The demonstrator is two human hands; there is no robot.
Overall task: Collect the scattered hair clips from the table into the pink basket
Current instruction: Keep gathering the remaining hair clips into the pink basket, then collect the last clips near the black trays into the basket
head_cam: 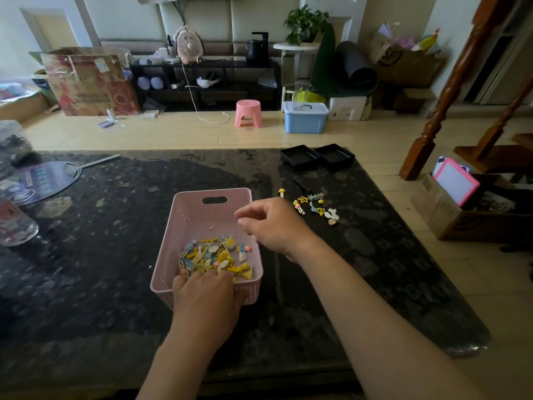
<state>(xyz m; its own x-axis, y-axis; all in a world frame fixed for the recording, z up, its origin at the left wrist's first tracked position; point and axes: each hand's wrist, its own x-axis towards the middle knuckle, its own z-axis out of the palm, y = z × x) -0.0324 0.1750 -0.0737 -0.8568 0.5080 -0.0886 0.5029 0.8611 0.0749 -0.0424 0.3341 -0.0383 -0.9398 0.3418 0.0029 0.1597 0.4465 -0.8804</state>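
Pink basket holds many hair clips.

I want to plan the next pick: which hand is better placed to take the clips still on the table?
The right hand. It hovers over the basket's right edge, near the loose clips lying to the right of it. The left hand rests on the basket's near rim, farther away.
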